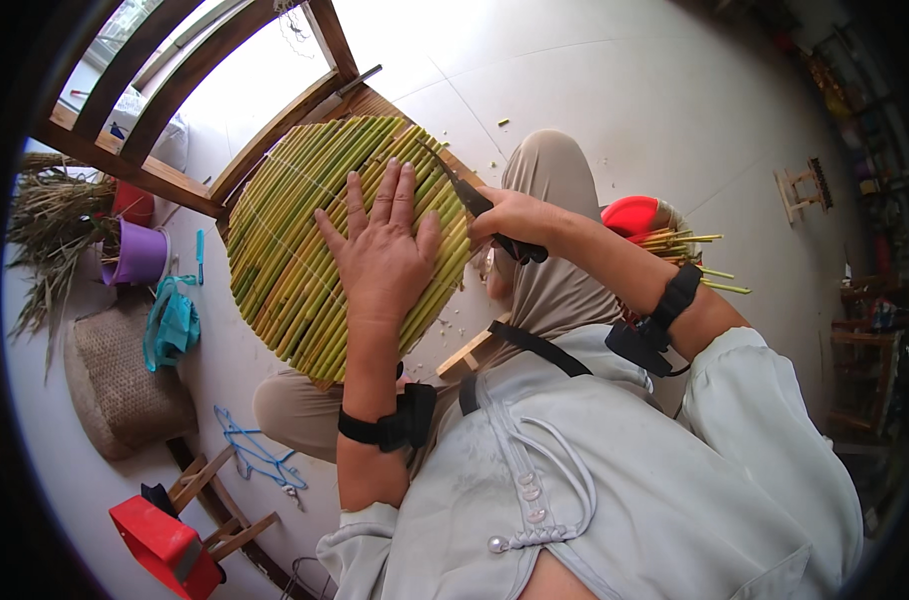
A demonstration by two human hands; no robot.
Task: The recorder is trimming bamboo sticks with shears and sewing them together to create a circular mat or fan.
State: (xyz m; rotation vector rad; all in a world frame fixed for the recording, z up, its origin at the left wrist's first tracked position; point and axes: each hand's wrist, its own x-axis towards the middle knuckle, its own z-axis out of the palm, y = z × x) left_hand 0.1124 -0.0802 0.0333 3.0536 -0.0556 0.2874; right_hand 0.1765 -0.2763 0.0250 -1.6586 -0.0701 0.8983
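Note:
A round mat of green and yellow plant stalks (289,255), crossed by thin pale threads, lies before me on a wooden board (376,101). My left hand (383,251) rests flat on the mat, palm down with the fingers apart. At the mat's right edge, my right hand (518,217) is closed around dark-handled scissors or shears (466,191), whose blades reach over the upper right of the mat. How far the blades are apart cannot be told. Both forearms wear black straps with small devices.
A wooden frame (252,161) stands at the upper left. Cut stalks (668,244) stand in a container by a red bowl (631,215) at my right. On the left are a purple bucket (136,253), a teal bag (171,319) and blue hangers (256,450). Small stalk scraps lie on the floor.

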